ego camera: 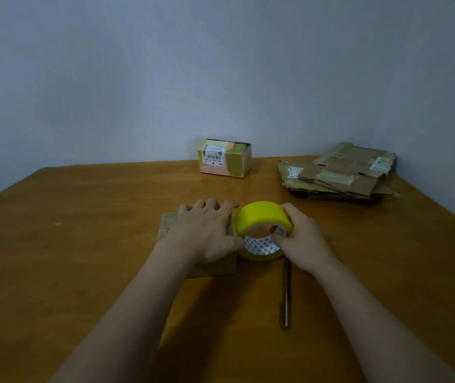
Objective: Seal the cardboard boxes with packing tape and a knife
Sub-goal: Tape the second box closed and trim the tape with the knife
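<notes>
At desk (82,244) centre, head view (only view):

Progress (judgement)
- Far box (225,158) at the wall, w/ label & tape strips across it. Looks sealed.
- Near box (166,226), small, brown, low, under L hand (207,233). No tape seen on it, but most of its top is hidden by the hand. Prob. at the start of taping.
- Flats (336,175): stack of flattened cardboard, back right, well apart from both hands, not folded up. If these count, most of the job is left.
- So approx. 1 done, 1 in hand. Left for this box: pull a strip, lay it over the seam, press down, cut w/ knife (286,297).

Hands
- L hand: palm down on the near box, fingers spread & fairly straight, pressing it to the desk. Thumb reaches toward the tape (262,217). Whether it pins a tape end I cannot tell; no free strip visible.
- R hand (300,241): grips the tape, a yellow roll stood on edge just right of the near box. Fingers curl over the roll's top, thumb at the core rim.
- Roll vs. box side: touching or just beside, cannot tell which.
- Knife: thin dark bar lying on the desk just below the roll, beside R wrist. Neither hand is on it.
</notes>
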